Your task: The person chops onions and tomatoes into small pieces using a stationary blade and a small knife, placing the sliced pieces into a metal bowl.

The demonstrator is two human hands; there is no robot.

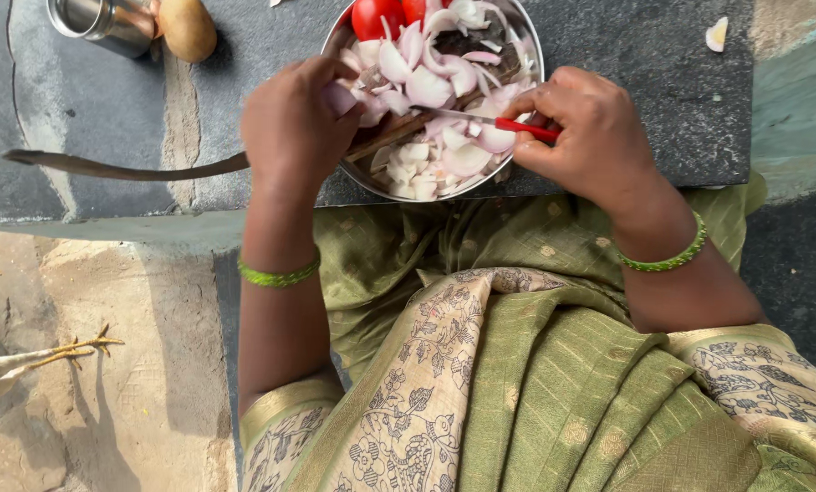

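Two hands (299, 118) (586, 128) over onion bowl (528, 36) on dark stone slab (89, 137), probably outdoors.

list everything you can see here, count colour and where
steel bowl: one, silver, on the dark stone slab, top centre
onion pieces: many, white and pink, in the bowl
tomatoes: at least two, red, far side of the bowl
knife: one, red handle, steel blade, over the onions
potato: one, tan, top left on the slab
steel cup: one, silver, beside the potato
long curved blade: one, dark, left on the slab
onion scrap: one, pale, top right
bangles: one per wrist, green
left hand: one, at the bowl's left rim, on an onion piece
right hand: one, gripping the knife handle
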